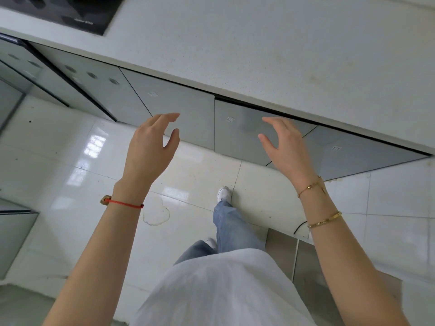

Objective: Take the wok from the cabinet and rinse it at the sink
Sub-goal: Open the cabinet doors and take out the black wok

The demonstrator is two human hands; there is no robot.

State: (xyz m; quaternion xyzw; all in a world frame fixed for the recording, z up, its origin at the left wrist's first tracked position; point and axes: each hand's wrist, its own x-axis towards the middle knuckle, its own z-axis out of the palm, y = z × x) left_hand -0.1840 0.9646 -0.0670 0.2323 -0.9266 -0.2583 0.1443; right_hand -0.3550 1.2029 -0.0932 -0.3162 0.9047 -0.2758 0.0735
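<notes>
Two hands are raised in front of you, and neither one holds anything. Your left hand (150,147) has its fingers loosely spread and a little bent, with the thumb apart from them. Your right hand (286,147) is the same, fingers relaxed and spread, thumb pointing inward. Both float in the air before the grey cabinet doors (237,128) under the white desk (259,55), and they touch nothing.

The wok is not in view. All the doors that you can see are closed, so I judge that it is behind one of them, but the picture does not tell which one. The sink is not visible here either; only a corner of the black cooktop (70,12) shows at the far left of the desk.

The relation that matters now: the doors lie ahead of and below your hands, and the vertical seam between two doors falls between them. Your right hand is in front of the door right of this seam, near its top edge below the desk. Your left hand is before the door left of the seam. I cannot tell which hand is nearer to its door. No handles are visible, so probably you must pull at the top edge.
</notes>
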